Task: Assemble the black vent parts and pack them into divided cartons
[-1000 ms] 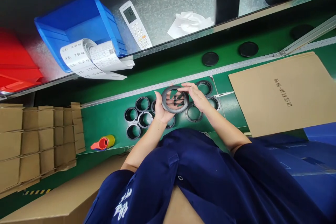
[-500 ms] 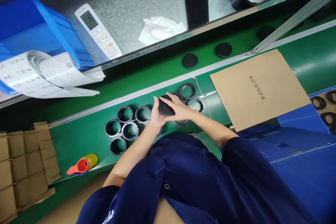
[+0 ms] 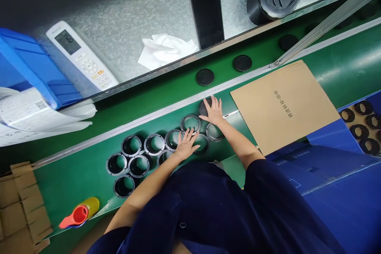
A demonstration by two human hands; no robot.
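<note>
Several black rings point(image 3: 131, 145) stand close together on the green bench surface point(image 3: 74, 170). My left hand point(image 3: 187, 145) has its fingers spread over the near edge of one ring point(image 3: 190, 124) in the middle of the group. At the far right end of the group, my right hand point(image 3: 213, 110) rests with spread fingers on a black round cap point(image 3: 204, 108). Another ring point(image 3: 214, 131) sits just below my right wrist. Neither hand has its fingers wrapped round anything.
Black caps point(image 3: 205, 77) lie on the green strip behind the rail. A cardboard sheet point(image 3: 285, 107) covers the bench at right. Tape rolls point(image 3: 79, 214) lie front left, beside cardboard dividers point(image 3: 24, 202). A shelf holds a phone point(image 3: 205, 8) and a remote point(image 3: 81, 55).
Both hands held a black cap between them; now they are apart. The cap is down at the right end of the rings under my right hand. The view has shifted.
</note>
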